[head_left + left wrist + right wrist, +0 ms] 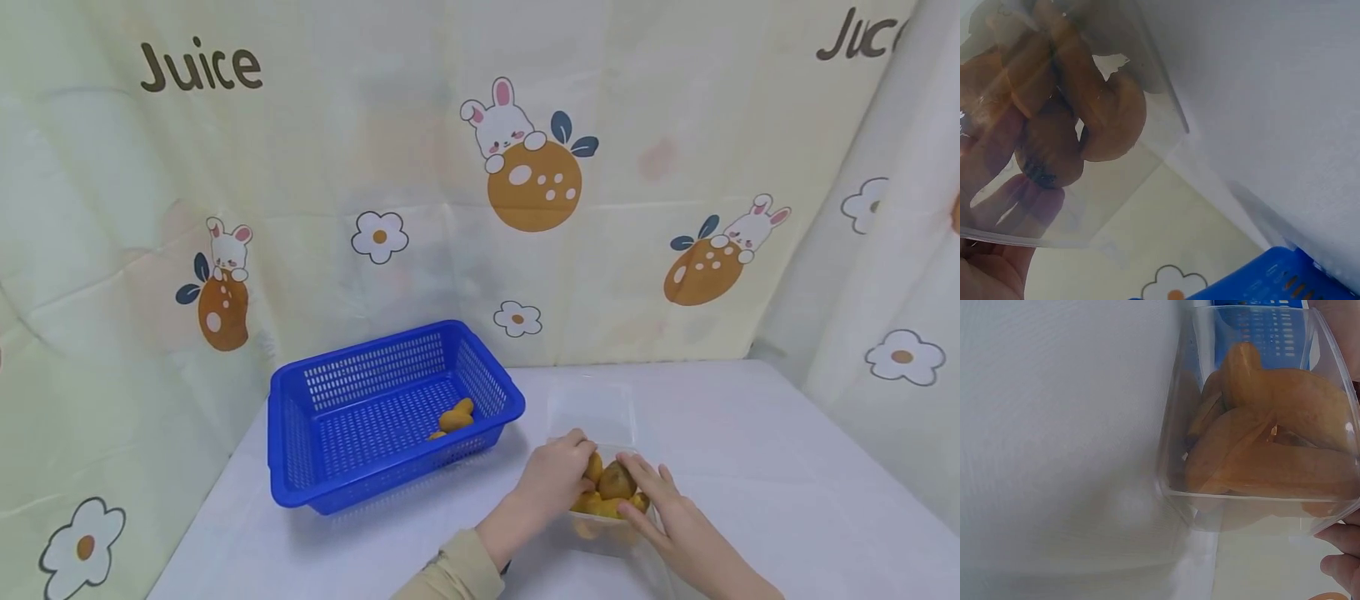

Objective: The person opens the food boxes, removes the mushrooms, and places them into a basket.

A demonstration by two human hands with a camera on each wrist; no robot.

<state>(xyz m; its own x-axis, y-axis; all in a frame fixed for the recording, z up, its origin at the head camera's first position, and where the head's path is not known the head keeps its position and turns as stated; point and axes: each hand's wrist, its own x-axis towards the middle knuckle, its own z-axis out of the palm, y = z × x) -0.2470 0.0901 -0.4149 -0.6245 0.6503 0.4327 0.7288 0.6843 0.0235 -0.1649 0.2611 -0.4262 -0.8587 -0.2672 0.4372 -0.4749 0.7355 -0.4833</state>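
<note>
Near the front edge of the worktop (750, 450) stands a clear plastic container (600, 527) holding a heap of brown, curved, pastry-like pieces (617, 482). The left hand (553, 477) reaches in over the container's left rim, its fingers bent down among the pieces; the head view does not show plainly whether they close on one. In the left wrist view the fingertips (1035, 200) show through the clear wall (1116, 187), lying against the pieces (1110, 119) inside. The right hand (667, 508) lies at the container's right side with straight, spread fingers, the tips touching the topmost piece and the rim, gripping nothing. In the right wrist view the pieces (1272, 450) fill the container (1179, 456) nearly wall to wall, and two fingertips (1341, 550) sit at the lower right corner.

Just behind the container lies a clear lid (591, 410), flat on the worktop. To the left, near but apart, stands a blue perforated basket (300, 400) with one brown piece (455, 417) in its right front corner. The basket's slotted wall (1266, 325) shows through the container in the right wrist view, and a blue corner of it (1260, 275) in the left wrist view.

A white cloth covers the worktop. Behind and to both sides hangs a pale curtain (337, 167) printed with rabbits, oranges, flowers and the word "Juice".
</note>
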